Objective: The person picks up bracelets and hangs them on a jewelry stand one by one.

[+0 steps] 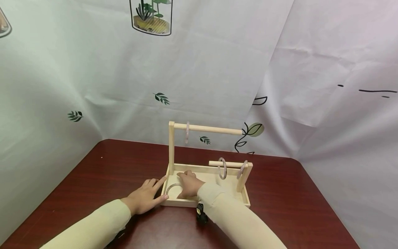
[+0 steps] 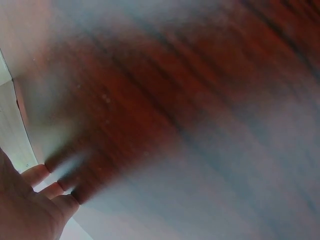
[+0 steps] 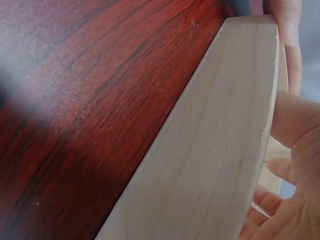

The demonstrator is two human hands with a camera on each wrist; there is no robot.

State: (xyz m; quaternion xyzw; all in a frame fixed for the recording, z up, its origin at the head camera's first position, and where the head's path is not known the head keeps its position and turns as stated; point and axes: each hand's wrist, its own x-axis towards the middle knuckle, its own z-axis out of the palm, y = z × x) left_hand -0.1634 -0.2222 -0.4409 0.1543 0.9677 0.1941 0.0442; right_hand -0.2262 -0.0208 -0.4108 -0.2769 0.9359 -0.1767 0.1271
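Note:
A pale wooden rack with a tray base stands on the table. Inside the tray's left part lies a translucent bangle, its right side hidden by my right hand. That hand reaches over the front wall, thumb and fingers spread apart beside the bangle; contact is hard to make out. My left hand rests at the tray's left end, index finger and thumb extended against its edge. One bangle hangs on the upper bar. Another bangle and a third hang on the lower bar.
The dark red wooden table extends around the rack. Behind it hangs a white curtain printed with plants. A small black device sits under the right wrist. In the right wrist view, the tray's front wall fills the middle.

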